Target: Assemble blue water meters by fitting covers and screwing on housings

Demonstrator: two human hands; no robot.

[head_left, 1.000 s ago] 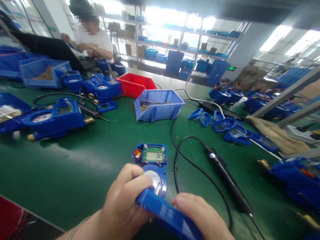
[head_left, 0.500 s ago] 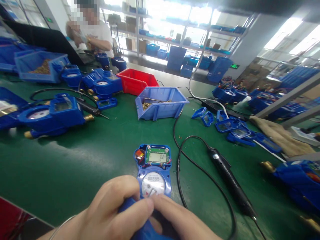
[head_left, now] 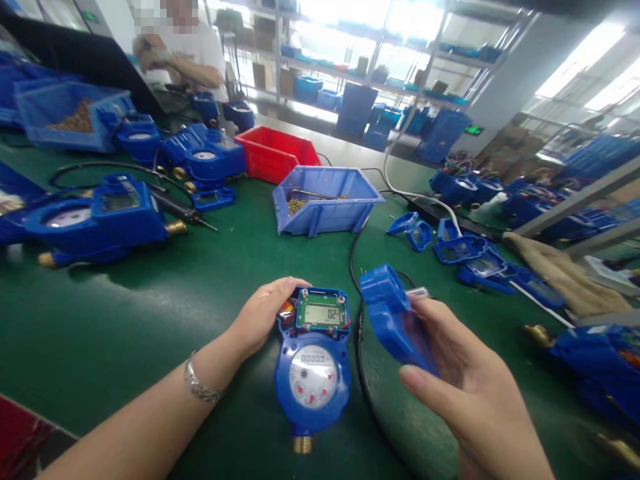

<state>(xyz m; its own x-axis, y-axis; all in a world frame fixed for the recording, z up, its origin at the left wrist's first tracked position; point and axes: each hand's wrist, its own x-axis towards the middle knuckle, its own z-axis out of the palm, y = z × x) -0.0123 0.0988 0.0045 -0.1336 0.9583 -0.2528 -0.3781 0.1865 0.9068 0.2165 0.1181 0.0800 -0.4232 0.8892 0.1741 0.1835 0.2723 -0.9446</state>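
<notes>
A blue water meter point(head_left: 313, 373) lies on the green mat in front of me, dial up, its green circuit board and small display point(head_left: 321, 311) uncovered. My left hand point(head_left: 263, 313) rests at the meter's top left corner, fingers curled against the housing. My right hand point(head_left: 465, 373) holds a blue plastic cover point(head_left: 393, 317) just to the right of the meter, tilted on edge. A black cable runs under that hand.
A light blue bin of small screws point(head_left: 327, 200) and a red bin point(head_left: 277, 155) stand behind the meter. Loose blue covers point(head_left: 463, 257) lie to the right. More blue meters point(head_left: 97, 220) and a black screwdriver point(head_left: 177, 210) are left. Another person point(head_left: 185, 57) works at the far left.
Both hands were together at the meter's near end holding the blue cover. Now the right hand has carried the cover to the right and the left hand has moved to the meter's top corner.
</notes>
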